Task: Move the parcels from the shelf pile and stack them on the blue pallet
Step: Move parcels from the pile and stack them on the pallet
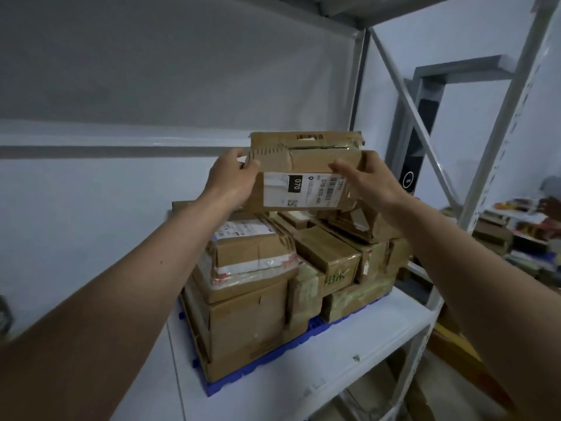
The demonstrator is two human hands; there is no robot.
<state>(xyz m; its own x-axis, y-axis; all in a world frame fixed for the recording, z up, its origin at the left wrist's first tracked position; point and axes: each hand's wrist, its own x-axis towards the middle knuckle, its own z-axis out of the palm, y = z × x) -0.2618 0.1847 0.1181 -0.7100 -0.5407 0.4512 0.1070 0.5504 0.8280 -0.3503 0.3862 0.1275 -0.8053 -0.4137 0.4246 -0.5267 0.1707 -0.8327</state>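
Observation:
A brown cardboard parcel (306, 165) with a white shipping label marked 070 is up in the air above the stack. My left hand (232, 180) grips its left end and my right hand (368, 180) grips its right end. Below it, several taped cardboard parcels (258, 287) are piled on the blue pallet (273, 364), which lies on the white shelf board (349, 357). Only the front and right edges of the pallet show under the boxes.
Grey shelf uprights and a diagonal brace (419, 123) rise at the right. A white wall (76, 208) backs the shelf. A door frame with a dark lock panel (416, 159) is behind. Blurred goods (516, 235) lie at the far right, and more cardboard (379, 393) sits on the level below.

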